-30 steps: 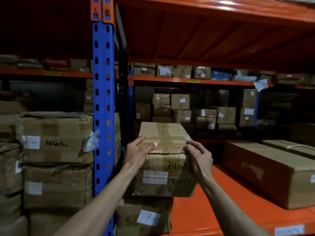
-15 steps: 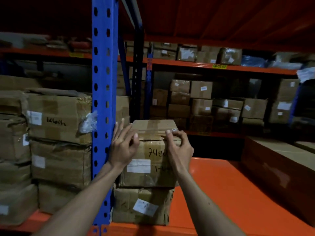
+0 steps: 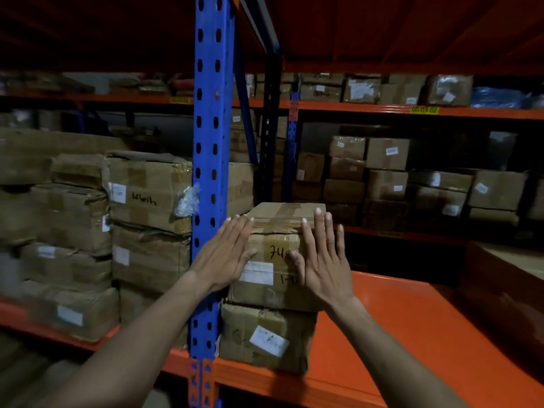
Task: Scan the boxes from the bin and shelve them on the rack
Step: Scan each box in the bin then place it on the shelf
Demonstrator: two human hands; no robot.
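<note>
A taped brown cardboard box (image 3: 273, 251) with "74" handwritten on its front and a white label sits on top of another labelled box (image 3: 265, 337) on the orange shelf (image 3: 397, 334) of the rack. My left hand (image 3: 226, 254) lies flat with straight fingers against the top box's front left edge. My right hand (image 3: 321, 260) is flat against its front right, fingers straight and spread, tips reaching the top edge. Neither hand curls round the box.
A blue perforated rack upright (image 3: 209, 184) stands just left of the stacked boxes. Left of it are stacks of worn cartons (image 3: 147, 201). A large long carton (image 3: 506, 278) lies at the right on the shelf. More boxes fill the racks behind (image 3: 412, 178).
Both hands went from gripping the top box's upper corners to lying flat on its front. The box now sits further back on the lower box, and the view moved closer and lower.
</note>
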